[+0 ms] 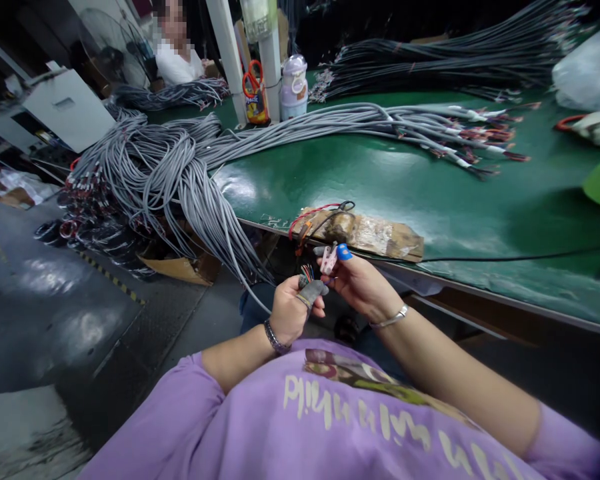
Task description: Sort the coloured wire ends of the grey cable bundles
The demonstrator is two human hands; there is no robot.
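My left hand (291, 310) is closed around the end of a grey cable (258, 301), with finger covers on its thumb and a finger. A fan of thin coloured wires (307, 272) sticks up out of that grip. Just to the right, my right hand (357, 283) pinches a small pale pink plastic piece (329, 259); its exact kind is unclear. A blue cover sits on one fingertip of this hand. Both hands are close together in front of the table edge. Behind them lies a worn wooden block (380, 235) with a red and a black wire at its left end.
Long grey cables (180, 173) drape over the green table (430, 193) and hang off its left edge. Black cables (430, 60) lie at the back. Red-handled scissors (253, 79) and a lilac cup (294, 87) stand by a post. Another person (177, 61) sits beyond.
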